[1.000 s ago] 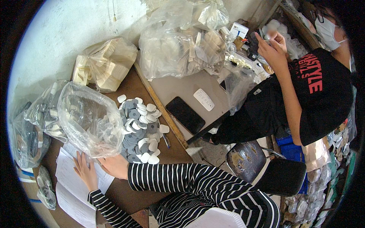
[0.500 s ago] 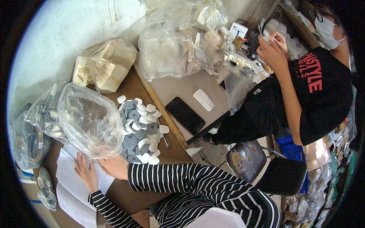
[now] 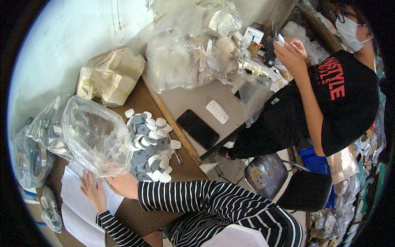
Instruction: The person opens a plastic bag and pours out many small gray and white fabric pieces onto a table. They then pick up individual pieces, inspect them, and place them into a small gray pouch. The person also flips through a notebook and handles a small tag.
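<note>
My left hand (image 3: 94, 192) lies flat with fingers spread on an open notebook (image 3: 78, 214) with handwritten pages. Close beside it, my right hand (image 3: 124, 185) has hold of the near rim of an open clear plastic bag (image 3: 96, 158). Its thumb stays outside, while the other fingers show blurred through the plastic. Loose pieces fill the bag's inside, though the plastic makes them hard to make out. To the bag's right spreads a pile of flat, rounded white and grey pieces (image 3: 150, 148), some grey ones with a small hole.
A pen (image 3: 178, 157) lies right of the pile. Beyond a wooden strip (image 3: 172, 119) are a black phone (image 3: 198, 129) and a white card (image 3: 217, 112). Filled bags (image 3: 193, 61) stand by the wall. A co-worker (image 3: 337, 103) in black handles a small item; chairs (image 3: 267, 177) stand between us.
The whole view has shifted slightly. My hands keep their places at the notebook and the bag's rim. The co-worker's hands have turned a little around the small item.
</note>
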`<state>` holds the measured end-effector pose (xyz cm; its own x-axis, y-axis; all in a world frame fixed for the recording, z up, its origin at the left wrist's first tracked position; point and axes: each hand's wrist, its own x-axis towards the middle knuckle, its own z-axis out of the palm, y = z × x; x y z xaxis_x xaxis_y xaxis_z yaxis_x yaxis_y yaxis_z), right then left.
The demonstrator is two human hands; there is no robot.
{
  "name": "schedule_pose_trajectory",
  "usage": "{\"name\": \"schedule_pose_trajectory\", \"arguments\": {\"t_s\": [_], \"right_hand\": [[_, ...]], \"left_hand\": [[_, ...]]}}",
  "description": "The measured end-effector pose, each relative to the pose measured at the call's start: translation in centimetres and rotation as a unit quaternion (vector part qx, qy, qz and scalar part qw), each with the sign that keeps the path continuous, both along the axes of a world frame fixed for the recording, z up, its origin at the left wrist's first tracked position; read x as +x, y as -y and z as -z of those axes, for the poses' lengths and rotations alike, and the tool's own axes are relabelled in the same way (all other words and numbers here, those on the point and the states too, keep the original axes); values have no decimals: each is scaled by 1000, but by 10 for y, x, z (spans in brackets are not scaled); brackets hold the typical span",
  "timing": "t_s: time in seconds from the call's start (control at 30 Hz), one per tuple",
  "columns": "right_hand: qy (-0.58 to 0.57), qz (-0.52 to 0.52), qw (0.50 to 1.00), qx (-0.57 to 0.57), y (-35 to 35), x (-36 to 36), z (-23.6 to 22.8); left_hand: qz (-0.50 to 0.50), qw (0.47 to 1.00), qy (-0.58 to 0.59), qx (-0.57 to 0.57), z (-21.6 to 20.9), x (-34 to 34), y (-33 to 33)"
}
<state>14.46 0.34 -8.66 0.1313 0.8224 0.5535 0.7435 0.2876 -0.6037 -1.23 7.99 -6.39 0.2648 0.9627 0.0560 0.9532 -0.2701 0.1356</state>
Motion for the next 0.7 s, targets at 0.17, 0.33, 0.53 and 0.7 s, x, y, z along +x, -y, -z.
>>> {"name": "schedule_pose_trajectory", "arguments": {"t_s": [0.17, 0.33, 0.53, 0.7], "right_hand": [[9, -9, 1000, -2, 3, 3, -9], [8, -9, 1000, -25, 4, 4, -5], [10, -15, 1000, -23, 4, 3, -6], [9, -15, 1000, -23, 5, 3, -6]], "left_hand": [[0, 1000, 7, 2, 4, -5, -2], [5, 1000, 19, -10, -2, 2, 1], [-6, 1000, 12, -8, -2, 0, 1], [2, 1000, 17, -6, -3, -1, 2]]}}
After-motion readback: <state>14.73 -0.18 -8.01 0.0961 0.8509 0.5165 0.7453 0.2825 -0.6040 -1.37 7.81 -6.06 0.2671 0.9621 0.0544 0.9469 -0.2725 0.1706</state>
